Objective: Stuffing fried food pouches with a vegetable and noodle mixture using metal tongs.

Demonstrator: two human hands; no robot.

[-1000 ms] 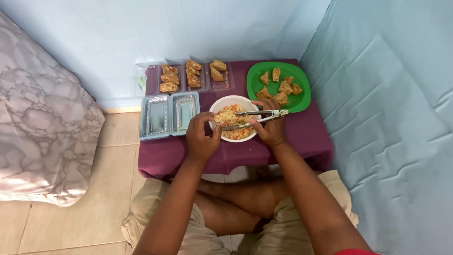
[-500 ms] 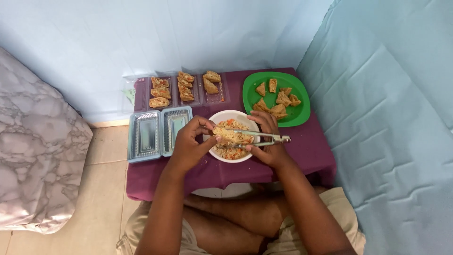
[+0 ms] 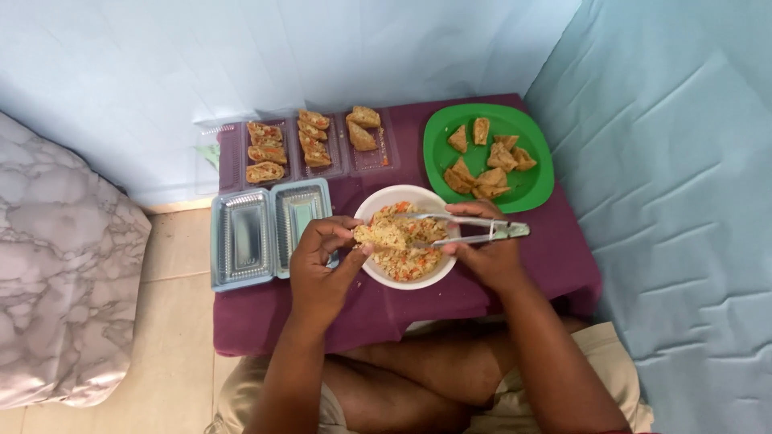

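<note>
A: We're over the white bowl of mixed filling at the near middle of the table, and our left hand is curled around one pastry piece, pinched just above the bowl's left rim.

B: And our right hand is closed on one pair of metal tongs, tips reaching left to that piece. How far apart the tips stand, we can't tell.

A: Let's count. One bowl, one pair of tongs, one green plate at the far right.

B: We make it about eight fried triangles on that plate, some overlapping, so the count is rough.

A: Far left of the plate sits a clear compartment tray. We count three filled pieces in its left section, three in the middle, two on the right.

B: Nearer us on the left, an empty clear container with two ribbed halves, touching our left hand's knuckles.

A: Everything rests on one small table under a purple cloth.

B: Pale blue sheeting hangs behind and to the right, tiled floor to the left, with a marbled grey cushion at the left edge. Our crossed legs show below.
</note>
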